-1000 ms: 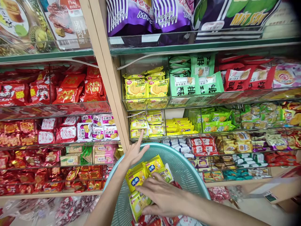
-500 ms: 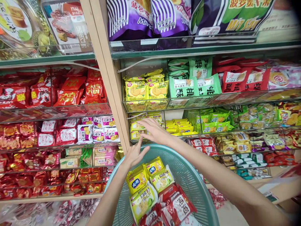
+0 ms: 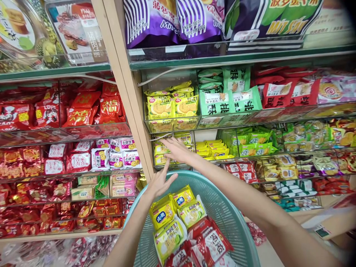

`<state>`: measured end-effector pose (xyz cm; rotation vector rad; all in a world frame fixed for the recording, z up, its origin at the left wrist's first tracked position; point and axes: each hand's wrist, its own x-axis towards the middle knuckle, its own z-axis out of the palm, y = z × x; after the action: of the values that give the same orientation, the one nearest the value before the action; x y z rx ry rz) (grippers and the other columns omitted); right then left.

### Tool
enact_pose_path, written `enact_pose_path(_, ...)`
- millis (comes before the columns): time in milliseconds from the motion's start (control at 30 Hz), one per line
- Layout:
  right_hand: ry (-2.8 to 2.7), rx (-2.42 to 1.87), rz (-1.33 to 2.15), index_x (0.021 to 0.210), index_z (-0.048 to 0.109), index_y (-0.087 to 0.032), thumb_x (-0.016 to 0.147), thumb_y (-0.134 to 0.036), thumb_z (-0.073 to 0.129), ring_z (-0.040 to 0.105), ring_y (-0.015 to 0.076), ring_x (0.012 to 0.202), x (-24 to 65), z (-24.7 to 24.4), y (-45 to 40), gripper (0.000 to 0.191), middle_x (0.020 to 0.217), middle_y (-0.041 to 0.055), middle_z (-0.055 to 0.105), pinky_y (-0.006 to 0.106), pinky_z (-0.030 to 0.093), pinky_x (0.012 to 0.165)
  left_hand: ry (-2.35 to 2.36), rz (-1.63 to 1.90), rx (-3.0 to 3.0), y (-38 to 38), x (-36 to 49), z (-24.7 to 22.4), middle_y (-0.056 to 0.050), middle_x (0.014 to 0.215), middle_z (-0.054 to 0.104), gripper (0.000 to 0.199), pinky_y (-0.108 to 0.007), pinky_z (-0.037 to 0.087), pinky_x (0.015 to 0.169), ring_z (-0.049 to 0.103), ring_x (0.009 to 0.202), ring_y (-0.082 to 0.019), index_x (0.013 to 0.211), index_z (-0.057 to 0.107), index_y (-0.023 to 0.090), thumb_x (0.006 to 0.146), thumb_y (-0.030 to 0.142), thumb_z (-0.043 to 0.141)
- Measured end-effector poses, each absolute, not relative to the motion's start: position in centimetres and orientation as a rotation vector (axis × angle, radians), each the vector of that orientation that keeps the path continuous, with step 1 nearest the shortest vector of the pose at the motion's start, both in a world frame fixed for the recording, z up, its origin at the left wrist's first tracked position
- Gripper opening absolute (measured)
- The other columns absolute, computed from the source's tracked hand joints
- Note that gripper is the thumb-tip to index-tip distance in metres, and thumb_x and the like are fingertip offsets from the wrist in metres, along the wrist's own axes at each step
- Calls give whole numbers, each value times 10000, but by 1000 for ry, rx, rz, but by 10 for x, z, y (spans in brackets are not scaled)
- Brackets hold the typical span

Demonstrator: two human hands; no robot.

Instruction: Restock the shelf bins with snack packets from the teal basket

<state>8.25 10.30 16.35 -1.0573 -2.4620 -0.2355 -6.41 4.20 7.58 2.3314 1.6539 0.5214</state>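
Yellow snack packs fill a clear shelf compartment just right of the wooden post. My right hand reaches over these packs with its fingers stretched out, and nothing shows in its grasp. Lower and to the left, my left hand hangs over the rim of a teal basket, index finger pointing up and thumb spread, holding nothing. Inside the basket lie yellow packs, yellow-green lemon packs and red packs.
A wooden post divides the shelves. Above my hands are lemon biscuit packs and green packs behind a clear front. Red packs fill bins at the left. Large purple bags stand on the top shelf.
My right hand has moved slightly left and down over the yellow packs. My left hand and the basket have hardly moved.
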Motion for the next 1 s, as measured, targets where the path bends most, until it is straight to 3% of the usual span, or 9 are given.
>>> enact_pose_path(267, -2379, -998, -186, 1341, 381, -163, 832, -231, 589, 464, 263, 1087, 91, 167, 93, 554, 1182, 107, 578, 398, 349, 890, 1626, 549, 2348, 44, -65, 75, -104, 974, 683, 788, -319, 406, 766, 647, 880, -277, 1489, 109, 181, 877, 654, 258)
enact_pose_path(467, -2403, -900, 5, 1355, 371, -212, 848, -267, 575, 437, 243, 1128, 141, 157, 27, 550, 1234, 97, 530, 395, 348, 941, 1624, 525, 2357, 44, -66, 74, -121, 1085, 665, 754, -334, 417, 792, 633, 962, -298, 1461, 229, 191, 871, 660, 266)
enact_pose_path(733, -2732, -881, 444, 1417, 289, -273, 819, -176, 569, 476, 229, 1068, 187, 93, -41, 667, 1173, 77, 562, 415, 334, 944, 1582, 571, 2352, 42, -66, 75, -105, 1169, 632, 767, -365, 414, 824, 616, 1019, -315, 1491, 4, 274, 878, 650, 271)
enact_pose_path(1000, -2764, -860, 474, 1428, 264, -255, 805, -172, 588, 425, 242, 1147, 176, 85, -43, 707, 1264, 96, 498, 423, 302, 977, 1573, 593, 2356, 42, -65, 74, -86, 1117, 659, 780, -331, 411, 813, 646, 947, -284, 1488, -37, 267, 884, 624, 304)
